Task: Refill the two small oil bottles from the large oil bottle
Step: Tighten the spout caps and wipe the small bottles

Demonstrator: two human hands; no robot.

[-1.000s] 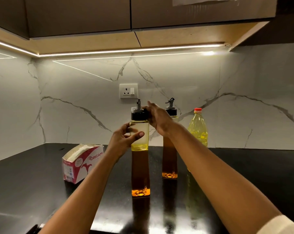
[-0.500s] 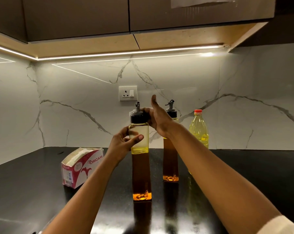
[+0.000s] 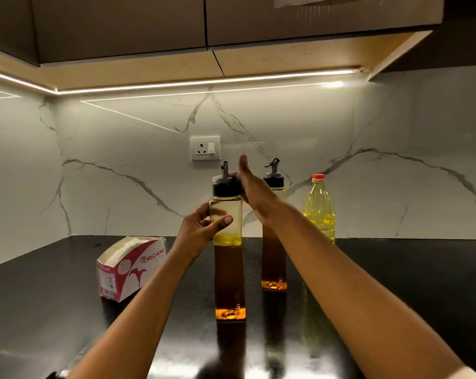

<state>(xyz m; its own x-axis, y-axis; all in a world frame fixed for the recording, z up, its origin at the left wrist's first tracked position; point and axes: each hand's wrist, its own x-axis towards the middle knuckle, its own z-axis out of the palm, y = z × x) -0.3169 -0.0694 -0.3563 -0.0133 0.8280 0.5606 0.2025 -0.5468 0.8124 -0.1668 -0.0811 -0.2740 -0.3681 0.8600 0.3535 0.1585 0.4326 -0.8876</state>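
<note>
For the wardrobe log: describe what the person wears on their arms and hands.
Both forearms are bare. The left hand and right hand have no gloves, and no rings, watch or bracelets are visible. Only a pale cream sleeve shows, at the bottom right corner on the right arm.

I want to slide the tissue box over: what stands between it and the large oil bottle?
In the head view, two small oil bottles stand between the tissue box and the large oil bottle, with both forearms crossing.
</note>
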